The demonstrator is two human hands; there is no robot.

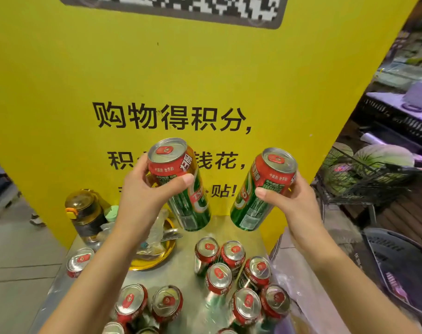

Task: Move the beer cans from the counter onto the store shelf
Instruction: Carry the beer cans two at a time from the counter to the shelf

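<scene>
beer cans (pixel 181 184) in both hands (pixel 142 189)

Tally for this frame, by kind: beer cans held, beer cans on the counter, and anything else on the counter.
Beer cans held: 2
Beer cans standing whole on counter: 9
Beer cans cut off at bottom edge: 3
Bottle: 1
Yellow plate: 1
Total: 16

Both bare forearms reach forward from the lower edge and rise above the desk (pixel 181 268). The left grip (pixel 142 189) and the right grip (pixel 292 198) are raised side by side, well apart, each with fingers and thumb curled round a can, thumbs facing inward.
</scene>
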